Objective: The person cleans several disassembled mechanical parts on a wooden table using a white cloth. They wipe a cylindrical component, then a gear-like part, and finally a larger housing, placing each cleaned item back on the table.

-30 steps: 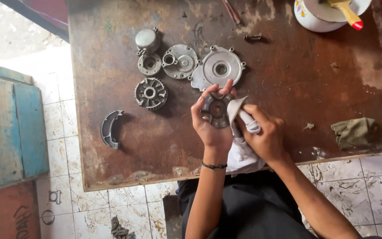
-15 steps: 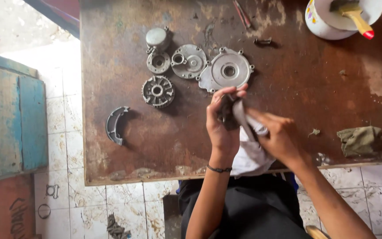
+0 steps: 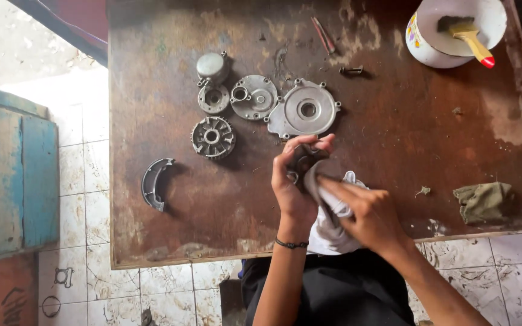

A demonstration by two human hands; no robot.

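Note:
My left hand (image 3: 291,181) grips a round dark metal part (image 3: 302,163) over the brown table (image 3: 394,133); my fingers hide most of it. My right hand (image 3: 364,214) holds a white cloth (image 3: 330,232) and presses it against the part. Just beyond my hands lies a large round metal cover (image 3: 303,110). Left of that cover lie a smaller round cover (image 3: 253,96), a small ring-shaped housing (image 3: 213,97), a domed cap (image 3: 211,64) and a finned round part (image 3: 212,137).
A curved brake shoe (image 3: 152,182) lies near the table's left edge. A white bowl (image 3: 430,36) with a yellow-handled brush (image 3: 472,33) stands at the far right. A green rag (image 3: 483,201) lies at the near right. A small bolt (image 3: 351,70) and red rod (image 3: 322,34) lie farther back.
The round part was face-up in my left hand; now my fingers and the cloth cover it. My right hand moved the cloth over the part in a wiping motion. The view shifted slightly.

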